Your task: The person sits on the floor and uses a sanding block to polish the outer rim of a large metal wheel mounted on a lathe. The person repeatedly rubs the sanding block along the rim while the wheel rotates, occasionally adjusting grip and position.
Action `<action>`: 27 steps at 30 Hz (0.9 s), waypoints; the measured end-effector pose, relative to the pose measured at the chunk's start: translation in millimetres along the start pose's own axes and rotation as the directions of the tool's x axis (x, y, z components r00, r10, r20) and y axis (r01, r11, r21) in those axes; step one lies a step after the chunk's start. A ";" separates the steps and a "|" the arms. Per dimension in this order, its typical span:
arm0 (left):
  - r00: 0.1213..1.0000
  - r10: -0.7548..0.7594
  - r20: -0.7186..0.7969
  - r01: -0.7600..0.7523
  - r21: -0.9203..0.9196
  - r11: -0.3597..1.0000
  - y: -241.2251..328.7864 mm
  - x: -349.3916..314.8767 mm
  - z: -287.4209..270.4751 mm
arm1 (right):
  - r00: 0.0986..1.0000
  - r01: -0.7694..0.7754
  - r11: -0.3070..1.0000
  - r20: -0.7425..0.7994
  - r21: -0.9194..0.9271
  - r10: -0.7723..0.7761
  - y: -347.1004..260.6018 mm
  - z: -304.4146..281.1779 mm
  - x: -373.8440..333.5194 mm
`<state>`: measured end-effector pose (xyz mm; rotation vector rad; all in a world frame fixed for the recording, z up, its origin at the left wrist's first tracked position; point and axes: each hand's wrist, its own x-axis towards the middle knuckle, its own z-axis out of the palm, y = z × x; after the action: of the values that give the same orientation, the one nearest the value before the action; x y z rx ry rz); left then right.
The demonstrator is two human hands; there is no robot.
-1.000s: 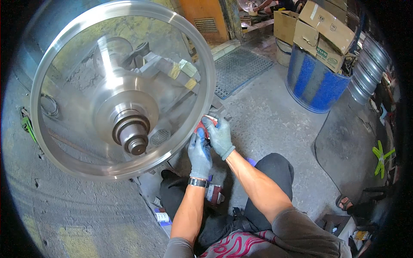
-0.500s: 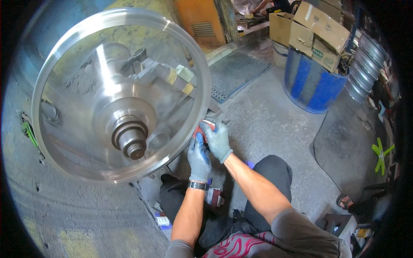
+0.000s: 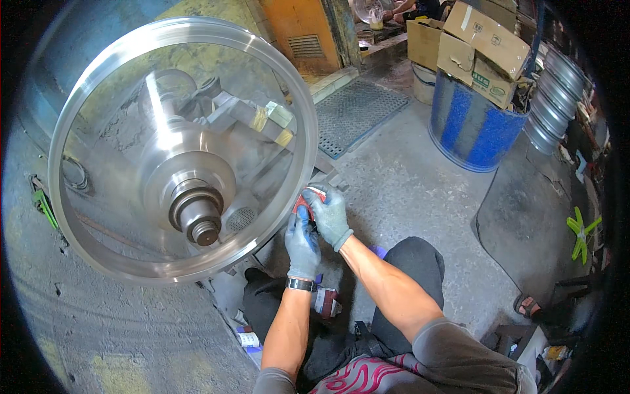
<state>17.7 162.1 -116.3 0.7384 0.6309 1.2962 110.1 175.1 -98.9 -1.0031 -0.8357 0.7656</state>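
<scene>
A large shiny metal wheel (image 3: pixel 72 217) is mounted on a stepped spindle (image 3: pixel 200 213); its spokes are smeared into a see-through blur, so it is spinning. At the rim's right lower edge, my gloved left hand (image 3: pixel 302 244) and gloved right hand (image 3: pixel 331 215) are together, both closed around a folded red piece with a pale edge that looks like sandpaper (image 3: pixel 303 202). The sandpaper is at or very near the rim; exact contact is hidden by my fingers. Both gloves are grey, with blue smudges on the left fingertips.
Behind the wheel are machine parts with a small pale block (image 3: pixel 280 115). A perforated mat (image 3: pixel 361 115) lies beyond. At right stand a blue striped bin (image 3: pixel 476 125) with cardboard boxes (image 3: pixel 489 36) and stacked metal rims (image 3: pixel 554 102). A reddish-brown block (image 3: pixel 326 303) lies between my legs. Another person's sandalled foot (image 3: pixel 526 306) shows at right.
Both hands stay together on the sandpaper at the rim, with the right fingers shifting only slightly. The wheel keeps spinning, and the whole view has tilted a little.
</scene>
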 end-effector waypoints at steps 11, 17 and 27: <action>0.999 0.019 -0.033 -0.015 0.101 0.995 -0.1 -0.4 -4.5 | 1.000 -0.029 1.000 -0.010 0.012 0.029 -0.2 -0.8 -1.8; 0.998 0.037 -0.053 -0.028 0.166 0.986 6.4 -4.1 0.7 | 0.995 -0.100 0.990 0.000 0.095 0.100 -0.5 0.3 -2.8; 0.981 0.193 0.022 -0.181 0.460 0.869 7.1 -5.0 1.7 | 0.985 -0.173 0.955 0.062 0.240 0.163 3.1 0.0 -4.6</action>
<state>13.8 157.7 -109.7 1.1996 0.9227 1.3482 107.4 172.3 -102.8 -0.8460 -0.6772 1.0131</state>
